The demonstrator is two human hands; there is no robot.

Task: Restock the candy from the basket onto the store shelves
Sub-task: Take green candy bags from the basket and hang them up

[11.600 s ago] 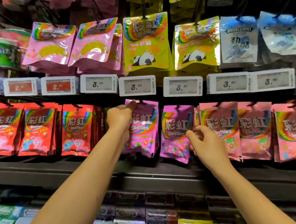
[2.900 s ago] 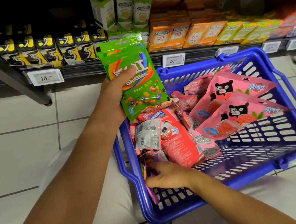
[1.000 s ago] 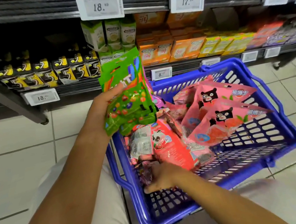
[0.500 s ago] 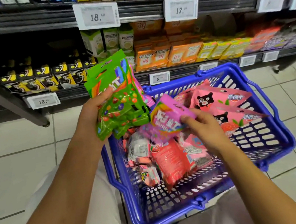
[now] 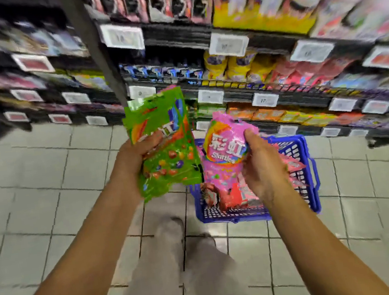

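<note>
Nearest the camera, two bare forearms reach forward over pale trousers (image 5: 170, 269) and a tiled floor (image 5: 46, 191). Left hand (image 5: 137, 154) grips a stack of green Skittles bags (image 5: 164, 149), thumb laid across the front and fingers curled behind, so the bags stand roughly upright and fan out slightly at the lower edge. Right hand (image 5: 262, 163) holds a pink Skittles bag (image 5: 223, 148) by its right edge, thumb pressed on the printed face and fingers wrapped behind it; the bag is tilted a little and sits just beside the green ones, apart from them. Below and behind both hands, a blue basket (image 5: 304, 182) stands on the floor, with more pink and red candy packets (image 5: 229, 194) lying inside it. Farther off, store shelves (image 5: 266, 83) rise in tiers, lined with white price tags (image 5: 228, 44) and rows of colourful packs, all heavily blurred so that their labels cannot be read.
</note>
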